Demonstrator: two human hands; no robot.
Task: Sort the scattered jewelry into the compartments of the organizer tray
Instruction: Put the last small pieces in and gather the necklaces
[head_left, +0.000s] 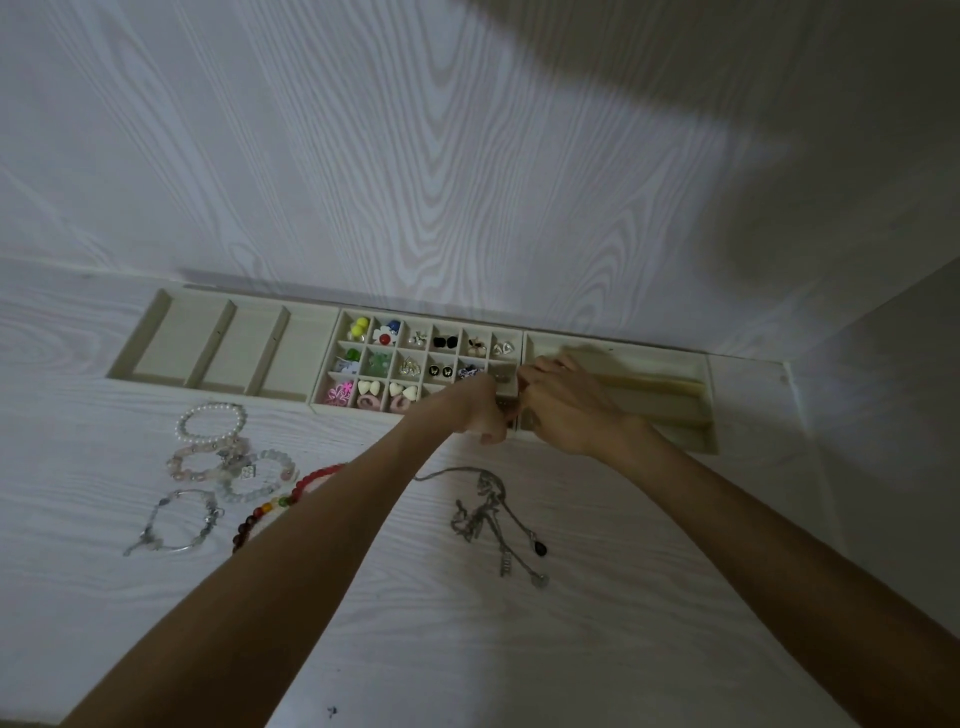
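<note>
The cream organizer tray (171, 343) lies along the wall. Its left section has long bare slots, its middle grid (410, 358) holds several pairs of earrings, and its right section (660, 395) has padded rolls. My left hand (480, 413) and my right hand (569, 410) meet over the grid's front right corner. Their curled fingers pinch a small dark jewelry piece (509, 405) between them, too small to identify. Loose on the table are a pearl bracelet (210, 421), a pink bead bracelet (200, 462), a pale green bracelet (262, 475), a silver chain bracelet (176, 519), a red bead bracelet (291, 499) and tangled silver necklaces (491, 512).
The white wood-grain table (519, 649) meets a matching wall (415, 156) right behind the tray. A side wall (883, 415) closes the right. My left forearm crosses over part of the red bead bracelet.
</note>
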